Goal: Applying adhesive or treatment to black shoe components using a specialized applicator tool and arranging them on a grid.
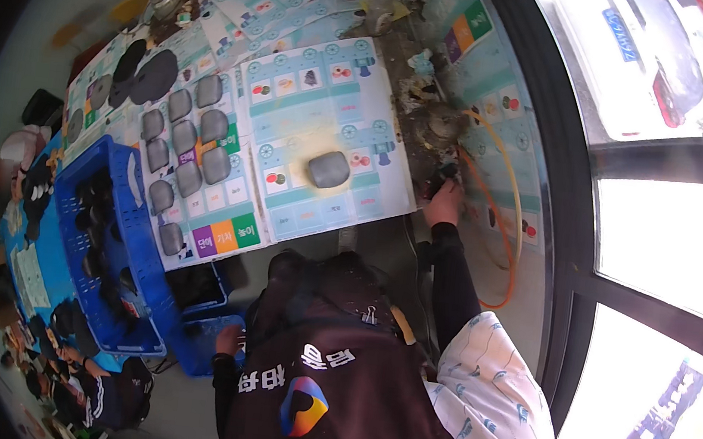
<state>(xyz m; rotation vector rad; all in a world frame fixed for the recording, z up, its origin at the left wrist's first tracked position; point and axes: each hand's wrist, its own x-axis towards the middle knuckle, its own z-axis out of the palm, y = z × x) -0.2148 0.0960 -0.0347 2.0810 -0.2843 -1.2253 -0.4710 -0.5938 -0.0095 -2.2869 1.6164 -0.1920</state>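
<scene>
At the table's right edge, my right hand (445,204) is closed around a small black object (440,178), whose kind I cannot make out. Low on the left, my left hand (229,341) is beside a small blue basket (203,346); its fingers are partly hidden. One grey, rounded, pad-like piece (328,169) lies alone on a printed sheet (300,214) stained yellowish around it. Several similar grey pieces (183,136) are laid out in rows on the sheet to its left.
A tall blue crate (155,284) with dark pieces inside stands left of the table. Dark flat shapes (155,77) lie farther back. An orange hose (488,235) hangs along the right wall, near a grimy metal pot (442,126). Other people (119,392) sit at the lower left.
</scene>
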